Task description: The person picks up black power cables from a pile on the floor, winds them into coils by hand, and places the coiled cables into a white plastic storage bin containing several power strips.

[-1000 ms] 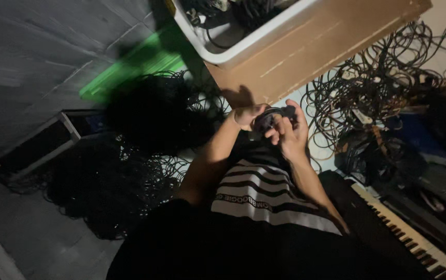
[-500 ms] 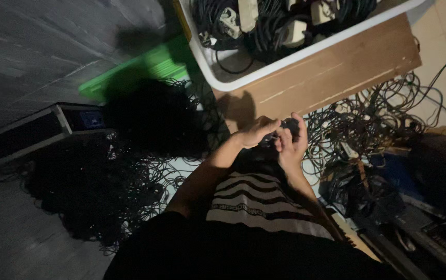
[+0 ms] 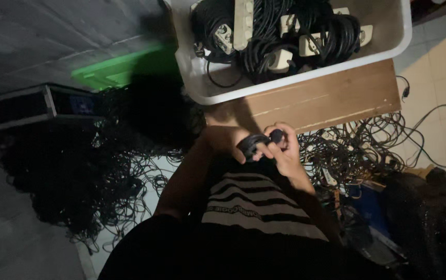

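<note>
Both my hands meet in front of me, just above my striped lap. My left hand (image 3: 228, 141) and my right hand (image 3: 284, 151) together grip a small coil of black cable (image 3: 256, 145), fingers curled around it. The coil sits between the two hands, partly hidden by my fingers. Directly beyond my hands lies a brown wooden board (image 3: 326, 98), and past it a white plastic tub (image 3: 389, 49) filled with coiled black cables and white power strips (image 3: 280, 31).
A tangled heap of black cables (image 3: 78, 171) spreads on the left, and more loose cables (image 3: 368, 150) on the right. A dark flat case (image 3: 21, 106) lies at far left, a green lit patch (image 3: 114, 70) behind it. Dark bags sit at lower right.
The view has tilted so the white tub and board have come further into the picture. My hands stay together on the cable coil, with the fingers shifted slightly.
</note>
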